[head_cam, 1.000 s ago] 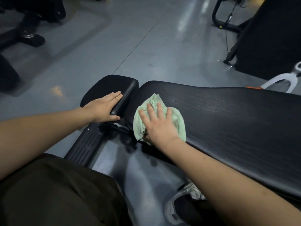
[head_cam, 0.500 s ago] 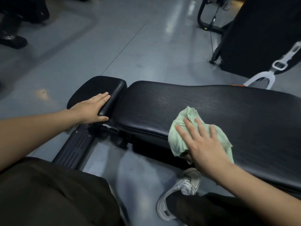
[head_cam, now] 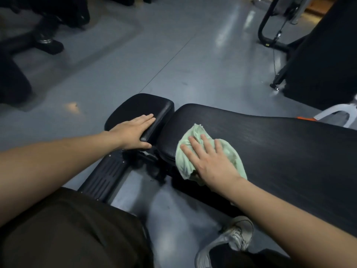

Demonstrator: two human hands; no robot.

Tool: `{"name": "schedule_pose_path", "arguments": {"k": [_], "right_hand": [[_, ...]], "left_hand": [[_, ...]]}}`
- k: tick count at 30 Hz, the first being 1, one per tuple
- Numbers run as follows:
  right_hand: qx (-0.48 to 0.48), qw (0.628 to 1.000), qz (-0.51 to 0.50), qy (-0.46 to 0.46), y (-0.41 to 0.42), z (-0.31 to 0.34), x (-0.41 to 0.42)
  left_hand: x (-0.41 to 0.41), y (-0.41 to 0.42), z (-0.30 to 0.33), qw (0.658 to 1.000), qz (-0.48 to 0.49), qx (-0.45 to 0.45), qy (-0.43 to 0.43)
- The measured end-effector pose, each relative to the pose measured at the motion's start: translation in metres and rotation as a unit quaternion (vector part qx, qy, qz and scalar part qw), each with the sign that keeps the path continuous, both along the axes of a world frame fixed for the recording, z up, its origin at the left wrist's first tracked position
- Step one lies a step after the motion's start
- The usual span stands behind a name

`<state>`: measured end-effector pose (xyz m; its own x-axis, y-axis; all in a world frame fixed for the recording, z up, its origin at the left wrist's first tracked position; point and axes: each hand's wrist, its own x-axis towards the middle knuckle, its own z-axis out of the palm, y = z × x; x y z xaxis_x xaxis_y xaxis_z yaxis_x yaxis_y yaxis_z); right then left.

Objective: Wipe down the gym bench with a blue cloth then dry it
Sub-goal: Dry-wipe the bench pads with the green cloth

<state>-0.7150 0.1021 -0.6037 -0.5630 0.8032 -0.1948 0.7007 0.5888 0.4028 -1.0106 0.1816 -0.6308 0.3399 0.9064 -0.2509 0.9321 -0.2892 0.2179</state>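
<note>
My left hand [head_cam: 133,132] lying flat, fingers straight, on the small black seat pad [head_cam: 139,107], my right hand [head_cam: 210,161] spreading open fingers over the pale green cloth [head_cam: 195,132], pressing it onto the near end of the bench [head_cam: 280,147], cloth bunching out beneath my palm.

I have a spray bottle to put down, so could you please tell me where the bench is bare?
The long pad is bare from the cloth under the right hand out to its far right end. The small seat pad is bare beyond the left hand resting on its near edge. It is crowded at the gap between the pads, where both hands sit.
</note>
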Motion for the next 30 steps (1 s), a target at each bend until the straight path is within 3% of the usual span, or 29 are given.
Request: {"name": "schedule_pose_path", "arguments": {"k": [11, 24, 30], "right_hand": [[-0.135, 0.981, 0.126, 0.066, 0.081, -0.001, -0.087], [-0.157, 0.983, 0.013, 0.094, 0.177, -0.002, -0.084], [-0.183, 0.972, -0.096, 0.112, 0.217, 0.002, -0.063]], "left_hand": [[-0.007, 0.006, -0.011, 1.0, -0.003, 0.017, -0.01], [-0.006, 0.01, -0.018, 0.998, 0.003, 0.05, -0.026], [0.0, 0.014, -0.021, 0.998, 0.013, 0.021, -0.053]]}}
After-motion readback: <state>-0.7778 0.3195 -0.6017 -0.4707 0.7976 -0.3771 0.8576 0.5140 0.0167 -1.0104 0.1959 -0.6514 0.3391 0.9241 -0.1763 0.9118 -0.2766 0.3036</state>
